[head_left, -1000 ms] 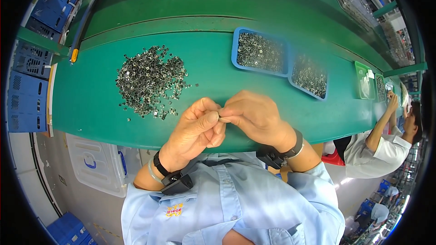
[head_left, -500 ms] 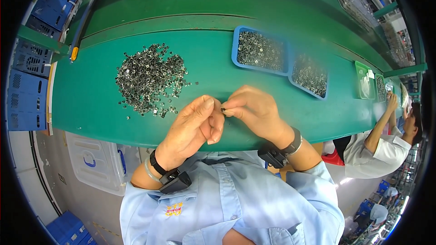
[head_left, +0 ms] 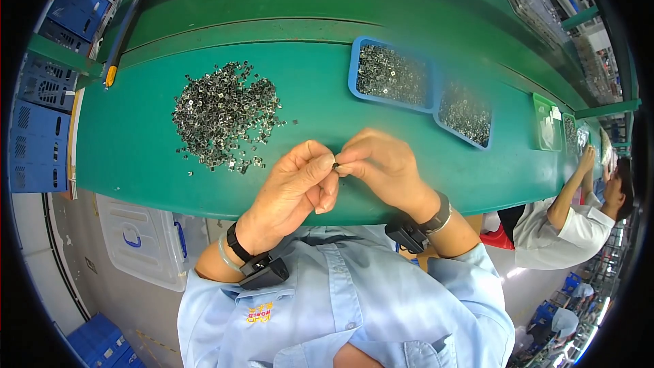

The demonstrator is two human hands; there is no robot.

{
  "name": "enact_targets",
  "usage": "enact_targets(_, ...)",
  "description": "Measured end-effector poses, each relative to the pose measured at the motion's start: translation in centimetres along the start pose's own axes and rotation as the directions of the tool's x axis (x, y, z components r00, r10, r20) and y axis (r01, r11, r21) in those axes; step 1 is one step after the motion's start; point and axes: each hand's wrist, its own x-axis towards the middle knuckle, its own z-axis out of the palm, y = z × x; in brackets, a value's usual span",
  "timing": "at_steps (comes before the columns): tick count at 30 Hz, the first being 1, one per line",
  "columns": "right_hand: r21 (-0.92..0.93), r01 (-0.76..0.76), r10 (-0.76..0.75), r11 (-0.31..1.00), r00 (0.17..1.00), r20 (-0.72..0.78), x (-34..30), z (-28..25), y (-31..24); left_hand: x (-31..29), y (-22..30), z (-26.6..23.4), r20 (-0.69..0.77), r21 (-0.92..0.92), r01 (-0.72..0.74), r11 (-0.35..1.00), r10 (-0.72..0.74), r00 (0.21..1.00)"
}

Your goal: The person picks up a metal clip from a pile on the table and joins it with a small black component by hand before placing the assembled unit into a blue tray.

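In front of my chest, both hands meet over the near edge of the green table. Between the fingertips is a tiny dark part (head_left: 336, 165), too small to make out fully. My right hand (head_left: 385, 167) pinches it with thumb and forefinger. The thumb and forefinger of my left hand (head_left: 296, 184) close on its other side, with the remaining fingers curled. To the left, a heap of small black and silver metal pieces (head_left: 225, 116) lies loose on the table. More such pieces fill two blue trays (head_left: 353, 71) beyond my right hand.
Farther right stands a green tray (head_left: 539, 123) with pale items, beside a co-worker (head_left: 565, 232). A yellow-ended tool (head_left: 111, 76) lies at the far left. Blue crates (head_left: 41, 143) line the left side, and a clear lidded box (head_left: 139, 238) sits below the table.
My left thumb has moved right and come down toward the tiny part. My right hand has stayed nearly in place, still pinching. The heap and trays look the same.
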Motion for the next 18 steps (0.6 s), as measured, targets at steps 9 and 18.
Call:
enact_targets(9, -0.024, -0.026, 0.025, 0.999, 0.999, -0.023, 0.0, 0.4, 0.2, -0.1, 0.2, 0.2, -0.069, 0.166, -0.031, 0.986, 0.043, 0.997)
enact_targets(18, -0.340, -0.179, 0.097, 0.923, 0.965, -0.245, 4.0, -5.1, 1.8, -1.2, -0.4, -1.5, -0.131, 0.093, 0.036, 0.995, -0.023, 0.991)
